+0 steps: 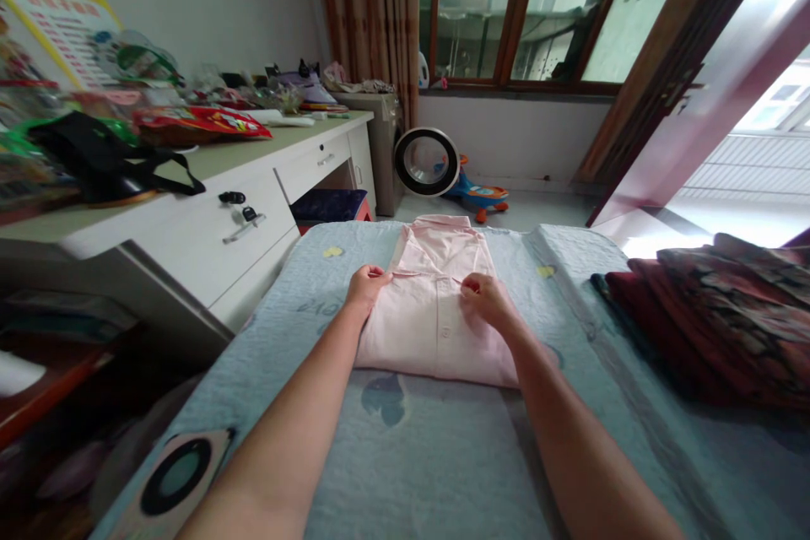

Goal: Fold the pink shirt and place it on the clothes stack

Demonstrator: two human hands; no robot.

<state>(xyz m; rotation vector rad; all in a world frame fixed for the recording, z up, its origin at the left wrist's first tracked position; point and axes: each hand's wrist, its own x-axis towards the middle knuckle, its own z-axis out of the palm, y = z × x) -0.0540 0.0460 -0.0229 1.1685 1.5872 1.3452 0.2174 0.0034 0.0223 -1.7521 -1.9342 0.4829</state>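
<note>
- The pink shirt [436, 312] lies folded, buttons up, between and under my hands.
- My left hand [368, 287] pinches its left side; my right hand [486, 297] pinches the cloth on its right front.
- Below my left hand, the blue bedcover [430, 456] shows faint lettering I can't make out.
- Right of my right hand: dark patterned folded fabric [734, 312].
- Far left of my hands: a red packet [199, 125] and a wall poster [60, 25], their print too blurred to read.
</note>
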